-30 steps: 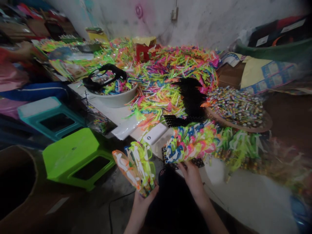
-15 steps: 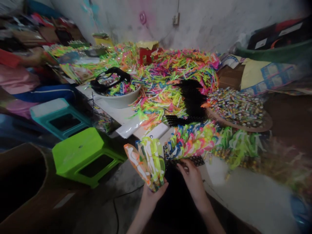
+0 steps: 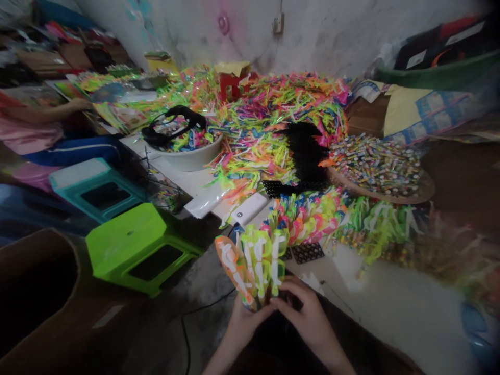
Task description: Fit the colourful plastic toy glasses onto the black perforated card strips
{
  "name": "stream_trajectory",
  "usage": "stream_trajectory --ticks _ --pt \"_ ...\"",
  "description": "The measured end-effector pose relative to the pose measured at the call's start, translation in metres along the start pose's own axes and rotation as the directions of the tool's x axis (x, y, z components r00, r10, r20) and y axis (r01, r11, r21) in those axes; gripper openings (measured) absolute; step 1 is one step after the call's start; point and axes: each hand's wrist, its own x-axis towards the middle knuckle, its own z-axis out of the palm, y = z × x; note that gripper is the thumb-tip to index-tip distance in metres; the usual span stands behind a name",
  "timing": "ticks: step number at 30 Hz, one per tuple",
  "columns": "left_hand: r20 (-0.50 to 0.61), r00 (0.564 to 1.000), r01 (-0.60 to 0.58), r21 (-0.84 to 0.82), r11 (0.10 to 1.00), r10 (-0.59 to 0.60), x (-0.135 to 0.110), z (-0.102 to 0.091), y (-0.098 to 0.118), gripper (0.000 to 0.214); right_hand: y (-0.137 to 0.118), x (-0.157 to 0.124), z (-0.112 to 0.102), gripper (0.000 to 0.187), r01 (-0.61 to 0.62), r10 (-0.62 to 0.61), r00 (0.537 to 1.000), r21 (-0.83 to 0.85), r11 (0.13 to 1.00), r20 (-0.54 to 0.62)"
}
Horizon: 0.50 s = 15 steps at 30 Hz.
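My left hand (image 3: 246,325) is closed round the bottom of a fanned bunch of neon orange, green and white plastic pieces (image 3: 253,265), held upright over my lap. My right hand (image 3: 307,317) has its fingers curled against the base of that same bunch. Just beyond, a black perforated grid (image 3: 307,252) lies on the white table (image 3: 390,312) with a row of coloured pieces (image 3: 308,219) standing in it. What my right fingers pinch is hidden.
A big heap of neon plastic pieces (image 3: 265,125), a stack of black grids (image 3: 307,151), a round tray of small parts (image 3: 380,169) and a white bowl (image 3: 187,153) cover the table. Green (image 3: 133,239) and teal (image 3: 89,182) stools stand left. Another person's arm (image 3: 42,112) reaches in far left.
My right hand left the black grid and came back to the bunch. My left hand brought the bunch rightwards and nearer to me.
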Motion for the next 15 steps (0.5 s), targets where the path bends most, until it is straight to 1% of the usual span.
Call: stream_trajectory --ticks 2,3,5,6,7,8,10,13,15 --pt "-0.014 1.0 0.012 0.043 0.999 -0.011 0.002 -0.003 -0.002 0.021 0.001 0.0 -0.009 0.018 -0.064 0.078 0.991 0.125 0.99 -0.11" --pt "-0.041 0.999 0.014 0.055 0.998 -0.012 0.003 -0.005 -0.003 0.02 0.003 0.002 -0.015 0.02 -0.085 0.119 0.976 0.18 0.98 -0.184" --pt "-0.126 0.992 0.009 0.044 0.999 -0.003 0.008 -0.008 -0.006 0.021 0.012 0.009 -0.026 0.023 -0.109 0.183 0.926 0.23 0.967 -0.331" --pt "-0.172 0.985 -0.002 0.025 1.0 0.006 0.01 -0.01 -0.008 0.022 0.019 0.015 -0.03 0.025 -0.12 0.203 0.903 0.231 0.966 -0.378" --pt "-0.208 0.978 -0.011 0.002 1.0 0.011 0.013 -0.01 -0.011 0.023 0.027 0.021 -0.033 0.027 -0.136 0.22 0.89 0.228 0.964 -0.4" --pt "-0.237 0.971 -0.016 -0.021 1.0 0.01 0.016 -0.011 -0.013 0.024 0.036 0.028 -0.034 0.029 -0.154 0.236 0.885 0.227 0.962 -0.4" --pt "-0.283 0.959 -0.022 -0.055 0.998 0.005 0.023 -0.01 -0.016 0.026 0.055 0.04 -0.032 0.032 -0.166 0.245 0.895 0.231 0.959 -0.372" --pt "-0.302 0.953 -0.024 -0.069 0.997 0.002 0.033 -0.008 -0.02 0.03 0.077 0.051 -0.023 0.035 -0.142 0.218 0.909 0.228 0.963 -0.356" --pt "-0.294 0.956 -0.031 -0.08 0.996 0.006 0.039 -0.006 -0.024 0.036 0.085 0.053 -0.018 0.036 -0.122 0.184 0.915 0.188 0.975 -0.358"
